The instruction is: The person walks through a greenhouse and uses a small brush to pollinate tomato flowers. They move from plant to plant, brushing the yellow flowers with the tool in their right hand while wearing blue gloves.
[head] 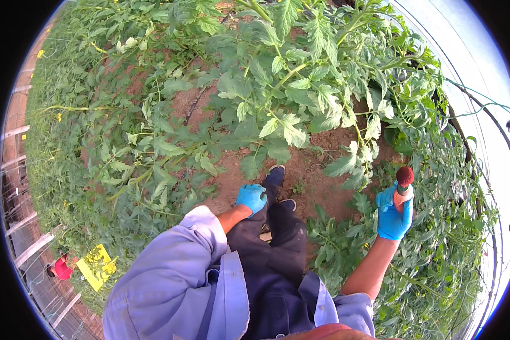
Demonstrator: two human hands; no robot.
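Observation:
My right hand [394, 216], in a blue glove, is raised at the right beside the tomato foliage. Its fingers wrap a small handheld tool with a rough, round red head [405, 176] that points away from me. The rest of this tool is mostly hidden by the glove, so its exact kind is unclear. My left hand [251, 199], also gloved in blue, is low over my dark trousers near the knee. Its fingers are curled, and no object shows in them. Ahead of me, a leafy tomato stem [287, 78] leans across the row.
Dense tomato plants [123, 106] line the left, with more foliage [442, 204] at the right. Reddish soil [335, 148] shows around my shoes. Green twine [471, 87] runs near the pale sheeting [488, 140]. A yellow sheet [94, 267] and a person in red [62, 268] are at lower left.

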